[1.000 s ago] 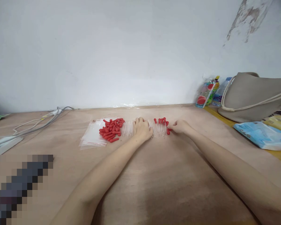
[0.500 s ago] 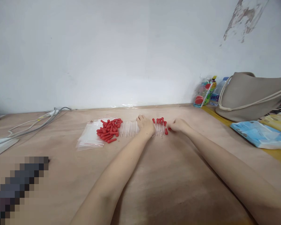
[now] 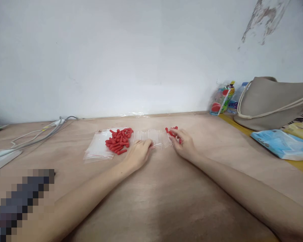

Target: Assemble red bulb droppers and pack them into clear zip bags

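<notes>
A row of clear glass dropper tubes [image 3: 154, 137] lies on the wooden table [image 3: 151, 198]. My left hand [image 3: 138, 153] rests at the near edge of the row, fingers curled with the tips touching the tubes. My right hand [image 3: 183, 144] lies over the right end of the row, fingers bent over the tubes that carry red rubber caps [image 3: 171, 131]. A heap of loose red rubber caps [image 3: 118, 140] sits left of the tubes, partly on clear zip bags [image 3: 98, 149].
Grey cables [image 3: 37, 136] and a white adapter run along the far left. At the right stand a beige bag [image 3: 272, 104], bottles [image 3: 223, 99] and a blue packet [image 3: 280, 144]. A pixelated patch covers the lower left corner.
My left hand drew back from the middle of the tube row to its near left edge. My right hand slid left onto the capped tubes at the row's right end.
</notes>
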Demonstrator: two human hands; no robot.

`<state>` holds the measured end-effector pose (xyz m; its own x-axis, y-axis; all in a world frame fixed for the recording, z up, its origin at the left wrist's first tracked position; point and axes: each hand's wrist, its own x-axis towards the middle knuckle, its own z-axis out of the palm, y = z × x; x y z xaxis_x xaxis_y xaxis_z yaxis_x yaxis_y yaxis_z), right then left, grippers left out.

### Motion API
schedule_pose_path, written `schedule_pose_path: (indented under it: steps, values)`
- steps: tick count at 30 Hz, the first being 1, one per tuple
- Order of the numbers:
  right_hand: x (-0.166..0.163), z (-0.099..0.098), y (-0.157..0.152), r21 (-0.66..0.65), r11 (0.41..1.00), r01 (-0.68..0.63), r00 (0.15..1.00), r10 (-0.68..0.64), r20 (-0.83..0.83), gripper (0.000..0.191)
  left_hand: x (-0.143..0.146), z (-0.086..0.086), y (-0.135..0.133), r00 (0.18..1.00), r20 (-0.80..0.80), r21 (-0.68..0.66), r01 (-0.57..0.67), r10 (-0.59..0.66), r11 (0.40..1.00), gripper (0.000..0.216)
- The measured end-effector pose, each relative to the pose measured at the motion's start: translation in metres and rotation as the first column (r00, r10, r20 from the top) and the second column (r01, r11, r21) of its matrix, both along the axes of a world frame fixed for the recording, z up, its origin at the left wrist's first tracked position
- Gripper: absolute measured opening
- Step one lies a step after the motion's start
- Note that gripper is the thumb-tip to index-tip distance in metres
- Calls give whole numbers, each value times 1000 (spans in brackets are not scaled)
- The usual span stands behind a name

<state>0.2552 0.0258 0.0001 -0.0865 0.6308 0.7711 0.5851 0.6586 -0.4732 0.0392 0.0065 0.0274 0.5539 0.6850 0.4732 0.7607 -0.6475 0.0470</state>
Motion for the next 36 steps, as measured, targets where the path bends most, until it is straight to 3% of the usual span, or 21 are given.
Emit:
schedule_pose_path:
  steps: [5,9,17,26,36]
  values:
    - [-10,-11,-28,43,986,-161,964,148,223,19,-21,-23,-12,970,183,67,150,-160,986,20]
    - [-9,-9,-35,22,980,-195,938,180,296,19,-18,-27,-12,963,174,55,197,-203,979,19]
    - [-11,-6,-34,-31,980,-195,922,194,334,15,-17,-27,-10,965,151,56,209,-216,976,16]
    - [-13,0,-36,-77,945,-317,908,326,263,17,-17,-27,-10,960,137,70,237,-245,969,16]
    - [-15,-8,-27,142,929,-343,909,289,299,11,-15,-25,-10,937,124,127,312,-327,942,17]
